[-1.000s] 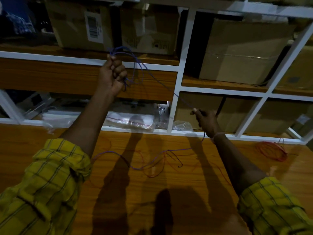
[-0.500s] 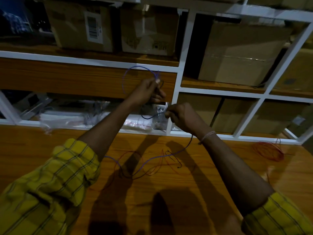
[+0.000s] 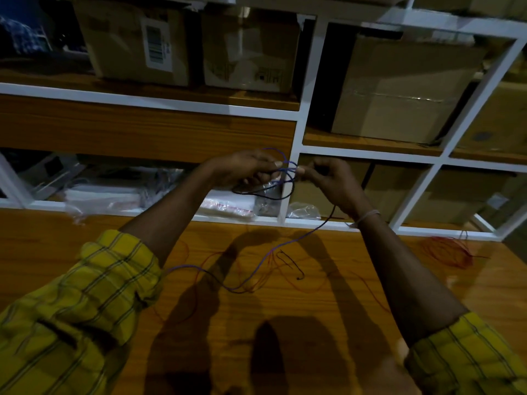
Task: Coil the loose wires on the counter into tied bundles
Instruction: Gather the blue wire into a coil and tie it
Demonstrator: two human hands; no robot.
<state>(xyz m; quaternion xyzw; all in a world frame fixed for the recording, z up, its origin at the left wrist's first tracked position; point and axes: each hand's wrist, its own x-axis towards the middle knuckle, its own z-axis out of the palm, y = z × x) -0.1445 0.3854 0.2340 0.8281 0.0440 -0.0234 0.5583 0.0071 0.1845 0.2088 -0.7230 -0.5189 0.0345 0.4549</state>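
Purple wire (image 3: 281, 178) loops sideways between hands.

You have a thin purple insulated wire (image 3: 281, 178) gathered into a few loose loops in the air above the tabletop (image 3: 85, 240), with the loops hanging just under your two grips. Its free length drops down from the loops, runs across the wood and trails off toward your left sleeve. Thin red wires (image 3: 256, 280) lie loose and tangled on the wood around that trailing length, crossing it near the middle. A short black wire (image 3: 291, 263) with a hooked end lies among them. Well apart, at the far right, a red wire coil (image 3: 447, 249) rests on the tabletop.
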